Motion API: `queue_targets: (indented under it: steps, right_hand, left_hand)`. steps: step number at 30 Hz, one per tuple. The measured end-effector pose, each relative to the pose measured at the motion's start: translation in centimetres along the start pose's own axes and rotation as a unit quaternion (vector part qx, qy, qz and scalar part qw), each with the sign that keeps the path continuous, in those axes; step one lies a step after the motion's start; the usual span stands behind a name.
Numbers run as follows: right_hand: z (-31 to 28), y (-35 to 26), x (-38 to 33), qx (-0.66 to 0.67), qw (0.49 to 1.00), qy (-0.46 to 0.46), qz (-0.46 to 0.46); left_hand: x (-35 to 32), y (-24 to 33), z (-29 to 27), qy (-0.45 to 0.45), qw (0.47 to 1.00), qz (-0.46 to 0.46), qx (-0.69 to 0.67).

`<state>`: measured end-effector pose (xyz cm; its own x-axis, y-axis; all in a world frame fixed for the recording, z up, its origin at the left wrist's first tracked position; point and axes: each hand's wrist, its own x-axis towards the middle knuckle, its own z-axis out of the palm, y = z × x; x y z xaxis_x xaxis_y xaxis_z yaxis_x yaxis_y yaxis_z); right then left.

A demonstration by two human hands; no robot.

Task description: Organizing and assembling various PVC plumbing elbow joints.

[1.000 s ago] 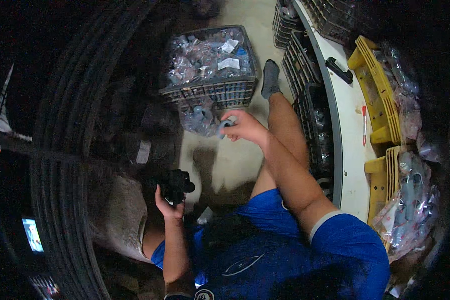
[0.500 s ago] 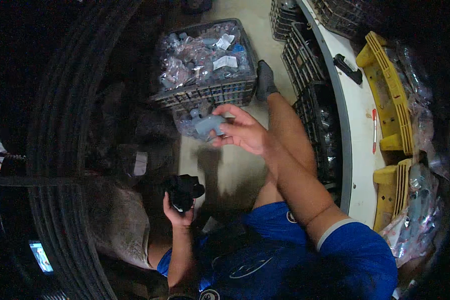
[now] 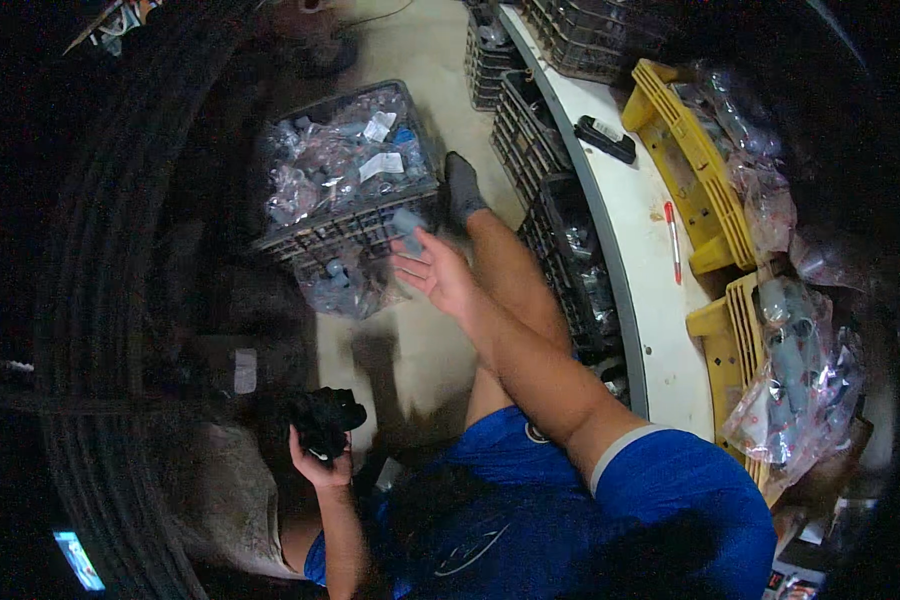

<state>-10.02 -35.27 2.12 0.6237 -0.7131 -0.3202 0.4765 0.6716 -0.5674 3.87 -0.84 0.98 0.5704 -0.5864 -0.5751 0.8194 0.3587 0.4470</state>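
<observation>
My left hand (image 3: 322,462), low in the view, is closed around a black, lumpy object (image 3: 322,418) with a rounded knob; its kind is too dark to tell. My right hand (image 3: 438,275) reaches forward with its fingers spread. A grey plastic pipe fitting (image 3: 407,222), slightly blurred, is at the tips of the thumb and fingers; whether they still touch it is hard to see. Just beyond stands a black crate (image 3: 345,228) filled with bagged grey fittings (image 3: 335,150) and white labels. Against its near side lies a clear bag (image 3: 340,288) with more grey fittings.
On my right, a white tabletop (image 3: 625,235) carries a red-and-white pen (image 3: 673,242), a black handheld device (image 3: 605,140) and yellow bins (image 3: 705,165) with bagged fittings (image 3: 792,350). More black crates (image 3: 530,135) stand beneath its edge. The left side is very dark.
The whole view has shifted, so things sit farther left. My right hand has opened from its grip on the grey fitting, which is nearer the crate. The left hand keeps the black object.
</observation>
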Motion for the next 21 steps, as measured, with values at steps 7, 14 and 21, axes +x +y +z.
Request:
queue_targets:
  steps: [7,14,21]
  right_hand:
    - [0.0,-3.9,6.8,0.064,0.985,0.14,0.079]
    - [-0.7,-9.8,15.8,-0.047,0.982,0.173,-0.061]
    - [4.4,-6.8,17.7,-0.28,0.937,0.123,-0.169]
  left_hand:
    - [0.0,0.4,-0.1,0.015,1.0,0.006,0.021]
    - [1.3,0.5,-0.7,0.007,0.999,-0.015,0.049]
    - [3.1,0.3,-1.2,0.029,0.998,-0.019,0.058]
